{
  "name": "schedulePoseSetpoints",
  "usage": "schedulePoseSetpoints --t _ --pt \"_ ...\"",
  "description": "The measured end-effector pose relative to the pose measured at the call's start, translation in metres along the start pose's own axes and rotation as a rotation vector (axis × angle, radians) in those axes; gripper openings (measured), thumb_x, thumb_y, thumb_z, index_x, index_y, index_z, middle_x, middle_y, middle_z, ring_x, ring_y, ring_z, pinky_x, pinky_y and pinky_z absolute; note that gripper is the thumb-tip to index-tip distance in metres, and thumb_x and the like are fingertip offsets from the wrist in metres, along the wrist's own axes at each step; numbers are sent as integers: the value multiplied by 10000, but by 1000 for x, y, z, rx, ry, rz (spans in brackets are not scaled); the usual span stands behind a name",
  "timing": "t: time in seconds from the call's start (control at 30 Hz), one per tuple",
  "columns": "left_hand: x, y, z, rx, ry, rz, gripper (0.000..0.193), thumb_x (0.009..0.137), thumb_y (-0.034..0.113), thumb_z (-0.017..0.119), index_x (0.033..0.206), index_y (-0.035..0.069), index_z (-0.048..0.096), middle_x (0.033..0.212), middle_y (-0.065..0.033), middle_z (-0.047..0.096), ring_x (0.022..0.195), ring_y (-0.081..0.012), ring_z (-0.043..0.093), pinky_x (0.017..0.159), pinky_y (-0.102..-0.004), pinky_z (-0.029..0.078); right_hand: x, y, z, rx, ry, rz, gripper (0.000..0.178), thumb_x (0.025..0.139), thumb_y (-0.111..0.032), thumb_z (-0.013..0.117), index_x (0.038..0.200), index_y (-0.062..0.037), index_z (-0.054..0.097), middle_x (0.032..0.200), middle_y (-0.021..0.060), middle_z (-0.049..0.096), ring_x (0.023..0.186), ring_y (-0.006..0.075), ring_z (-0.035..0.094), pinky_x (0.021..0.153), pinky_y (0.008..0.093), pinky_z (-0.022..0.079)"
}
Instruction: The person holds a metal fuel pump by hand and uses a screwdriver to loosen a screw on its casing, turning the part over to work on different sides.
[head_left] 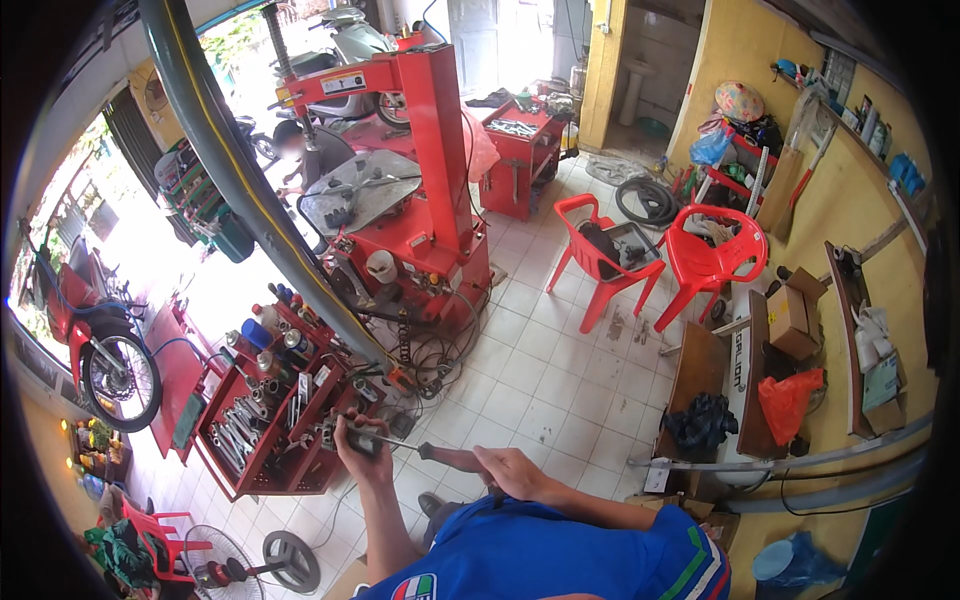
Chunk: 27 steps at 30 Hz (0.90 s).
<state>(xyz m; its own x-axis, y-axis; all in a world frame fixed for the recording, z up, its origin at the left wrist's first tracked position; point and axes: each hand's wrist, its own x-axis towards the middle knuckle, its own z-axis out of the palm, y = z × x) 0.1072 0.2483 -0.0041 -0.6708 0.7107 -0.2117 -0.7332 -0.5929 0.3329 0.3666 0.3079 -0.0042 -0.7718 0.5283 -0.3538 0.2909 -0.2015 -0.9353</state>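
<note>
My left hand (364, 458) is closed around a small dark metal part (366, 441), whose exact kind I cannot make out. My right hand (512, 472) grips the end of a screwdriver (450, 457) with a brownish handle. The screwdriver lies nearly level in front of my chest, its thin shaft pointing left to the metal part. Whether the tip touches the part is too small to tell. Just beyond my left hand stands a red tool cart (262, 470) with wrenches (232, 432), spray cans (256, 333) and other tools in its trays.
A red tyre-changing machine (435, 150) stands ahead, with hoses on the floor by its base. Red plastic chairs (712, 255) are at right, near wall shelves (700, 370). A motorbike (100, 350) and a fan (215, 560) are at left. Another person (320, 150) is at the back.
</note>
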Motion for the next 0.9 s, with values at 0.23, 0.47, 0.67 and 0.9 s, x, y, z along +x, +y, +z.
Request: schedulePoseSetpoints --t 0.23,0.47,0.67,0.9 --pt "5 5 -5 16 -16 3 265 969 198 608 1228 214 555 1041 -1 613 865 -83 586 803 -313 506 -16 -31 12 113 177 -255 450 1034 -430 483 1150 1 540 856 72 645 712 144 594 674 288 488" --pt "5 2 2 -10 -38 -32 270 965 186 611 1226 223 556 1041 4 607 869 -82 580 807 -309 503 0 -13 2 4 -38 100 504 1021 -472 496 965 19 596 750 66 643 690 129 577 631 285 456" --pt "9 8 -2 -1 -11 -11 249 963 184 610 1205 206 557 1022 9 601 854 -79 577 796 -307 497 -13 -36 20 -5 283 -358 481 1027 -447 495 1019 24 597 767 88 654 698 133 591 641 285 471" --pt "4 4 2 -44 -2 -66 243 964 193 610 1201 196 555 1037 13 606 862 -82 585 805 -312 495 -9 -31 8 218 84 12 474 1060 -404 432 1053 39 602 720 62 620 680 107 575 630 272 473"
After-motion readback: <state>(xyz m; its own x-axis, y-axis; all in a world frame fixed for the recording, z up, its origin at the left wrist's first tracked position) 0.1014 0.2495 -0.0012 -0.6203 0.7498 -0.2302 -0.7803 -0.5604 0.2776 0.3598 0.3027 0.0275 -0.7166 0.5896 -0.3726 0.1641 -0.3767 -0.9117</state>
